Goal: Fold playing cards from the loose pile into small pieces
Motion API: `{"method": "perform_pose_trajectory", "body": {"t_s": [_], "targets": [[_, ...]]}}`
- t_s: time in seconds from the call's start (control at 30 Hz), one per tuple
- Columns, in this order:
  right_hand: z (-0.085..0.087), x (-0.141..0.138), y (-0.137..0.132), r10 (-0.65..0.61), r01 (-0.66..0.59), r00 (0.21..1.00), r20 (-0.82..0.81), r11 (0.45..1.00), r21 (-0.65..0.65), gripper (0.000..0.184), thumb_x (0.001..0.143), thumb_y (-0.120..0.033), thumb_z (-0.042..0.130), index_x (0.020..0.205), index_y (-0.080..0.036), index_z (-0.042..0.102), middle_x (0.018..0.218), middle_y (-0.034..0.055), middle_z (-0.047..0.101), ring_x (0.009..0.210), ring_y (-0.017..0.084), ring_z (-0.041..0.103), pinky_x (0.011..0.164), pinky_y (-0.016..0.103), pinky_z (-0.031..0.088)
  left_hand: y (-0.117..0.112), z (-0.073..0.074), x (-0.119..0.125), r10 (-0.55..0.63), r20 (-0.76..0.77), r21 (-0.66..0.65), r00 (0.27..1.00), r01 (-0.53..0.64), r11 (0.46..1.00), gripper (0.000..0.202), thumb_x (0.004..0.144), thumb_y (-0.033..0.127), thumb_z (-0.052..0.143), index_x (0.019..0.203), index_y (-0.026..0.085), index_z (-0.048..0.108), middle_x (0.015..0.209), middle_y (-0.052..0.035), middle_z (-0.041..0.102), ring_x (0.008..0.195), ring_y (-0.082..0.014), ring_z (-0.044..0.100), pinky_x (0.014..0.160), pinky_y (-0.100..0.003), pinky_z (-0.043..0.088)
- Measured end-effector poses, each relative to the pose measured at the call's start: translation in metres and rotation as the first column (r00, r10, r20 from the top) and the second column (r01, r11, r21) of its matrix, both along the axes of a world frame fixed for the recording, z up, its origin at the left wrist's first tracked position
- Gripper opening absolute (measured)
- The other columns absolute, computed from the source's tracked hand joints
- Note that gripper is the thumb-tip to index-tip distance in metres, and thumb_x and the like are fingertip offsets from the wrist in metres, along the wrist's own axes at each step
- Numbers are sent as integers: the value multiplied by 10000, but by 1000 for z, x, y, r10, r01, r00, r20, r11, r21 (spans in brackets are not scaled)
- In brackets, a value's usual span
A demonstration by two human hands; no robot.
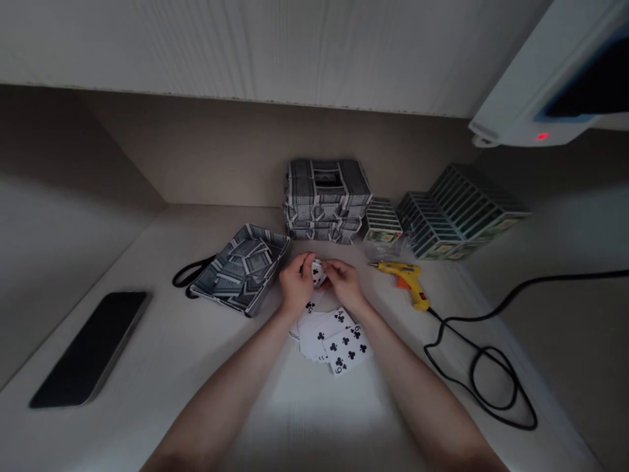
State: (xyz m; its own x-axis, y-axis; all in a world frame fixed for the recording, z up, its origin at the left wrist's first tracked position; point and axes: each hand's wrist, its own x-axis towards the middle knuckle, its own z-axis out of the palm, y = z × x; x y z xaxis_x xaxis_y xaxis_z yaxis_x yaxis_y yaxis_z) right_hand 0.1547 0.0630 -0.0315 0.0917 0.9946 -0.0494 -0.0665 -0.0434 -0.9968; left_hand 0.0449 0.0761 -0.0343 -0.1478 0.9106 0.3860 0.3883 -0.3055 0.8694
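Between my two hands is a playing card point(317, 271) showing black clubs. My left hand point(297, 280) grips it from the left, fingers closed. From the right, the closed fingers of my right hand point(343, 282) pinch its other side. Just below, between my forearms, lies a loose pile of playing cards point(314, 334), face up with clubs; a six of clubs point(350, 349) is on its right side. To the left of my hands stands an open tray made of patterned cards point(268, 288), with several folded card pieces point(243, 265) inside.
Behind my hands stand stacked boxes built from cards point(327, 196). Card packs point(459, 210) are piled at the back right. A yellow glue gun point(407, 278) lies right, its black cable point(491, 393) looping forward. Scissor-like black handles point(189, 272) and a phone point(91, 351) lie left. A shelf overhangs.
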Motion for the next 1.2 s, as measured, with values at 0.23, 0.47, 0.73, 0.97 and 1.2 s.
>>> {"method": "perform_pose_trajectory", "body": {"t_s": [0.23, 0.47, 0.73, 0.97, 1.2], "targets": [[-1, -1, 0, -45, 45, 999, 0, 999, 8, 238, 684, -352, 542, 751, -187, 700, 659, 1, 661, 464, 139, 571, 439, 278, 498, -4, 2, 0, -1, -22, 66, 1000, 2, 998, 229, 842, 278, 470, 874, 172, 670, 827, -32, 698, 756, -126, 628, 711, -215, 467], [-2, -1, 0, -23, 24, 999, -45, 999, 24, 244, 667, -308, 520, 762, -183, 707, 715, 12, 687, 520, 150, 588, 470, 284, 518, -7, 4, 0, -5, -20, 96, 1000, 7, 995, 227, 841, 271, 474, 864, 164, 672, 816, -38, 696, 760, -124, 628, 725, -214, 466], [-1, 8, -1, 91, -92, 976, -197, 996, 4, 241, 653, -385, 636, 776, -180, 669, 599, -15, 619, 447, 131, 558, 439, 271, 491, -1, 2, -1, 16, 103, -5, 994, -16, 1000, 269, 853, 323, 452, 859, 146, 654, 794, -32, 677, 714, -119, 600, 672, -208, 456], [5, 5, 0, 42, -40, 997, -72, 999, 27, 293, 629, -465, 664, 636, -179, 599, 513, -41, 543, 393, 96, 493, 391, 229, 426, -2, 3, 0, -57, 52, -16, 997, 58, 998, 268, 856, 335, 451, 854, 156, 652, 802, -29, 678, 736, -118, 604, 690, -208, 451], [-8, 2, 3, -162, 157, 986, 34, 979, 131, 257, 681, -440, 615, 704, -185, 632, 604, -11, 593, 476, 120, 524, 447, 246, 458, -1, -3, 3, -103, -25, 17, 994, 103, 994, 208, 840, 297, 488, 904, 168, 639, 861, -42, 682, 788, -132, 614, 727, -234, 461]]}}
